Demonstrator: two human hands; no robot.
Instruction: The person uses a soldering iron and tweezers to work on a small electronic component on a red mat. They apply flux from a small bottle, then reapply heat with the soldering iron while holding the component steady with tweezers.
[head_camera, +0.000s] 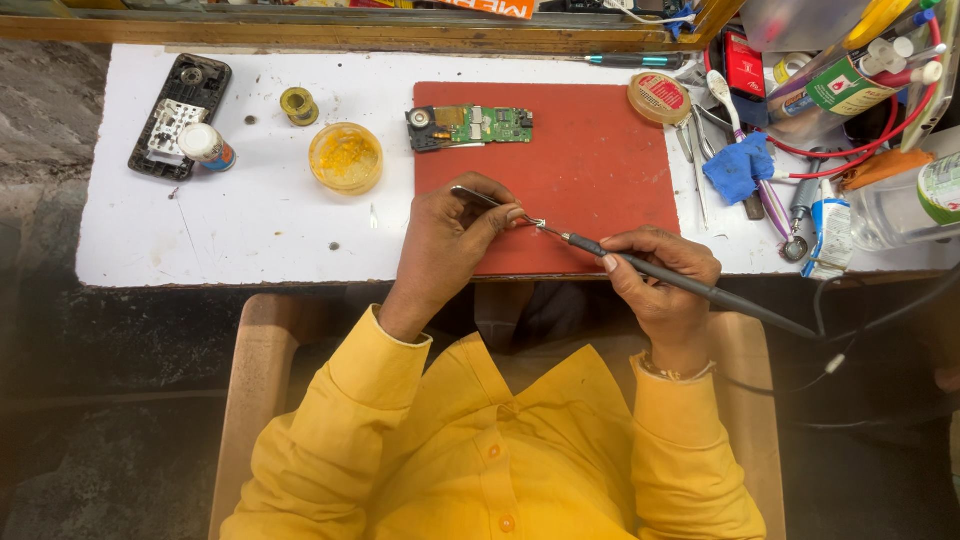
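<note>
While pinched shut on tweezers (487, 198), left hand (447, 243) steadying a tiny part; right hand (662, 270) wrapped around soldering iron (690, 288), tip meeting it over red mat (590, 160).

This is a small repair workshop for phones. A green circuit board (470, 127) lies on a red mat (590, 170) on a white table (260, 240). An opened phone (180, 115) lies at one end. A jar of yellow paste (345, 157) and a roll of wire (298, 105) sit near it. Tools, tubes and bottles (850, 80) crowd the other end.
</note>
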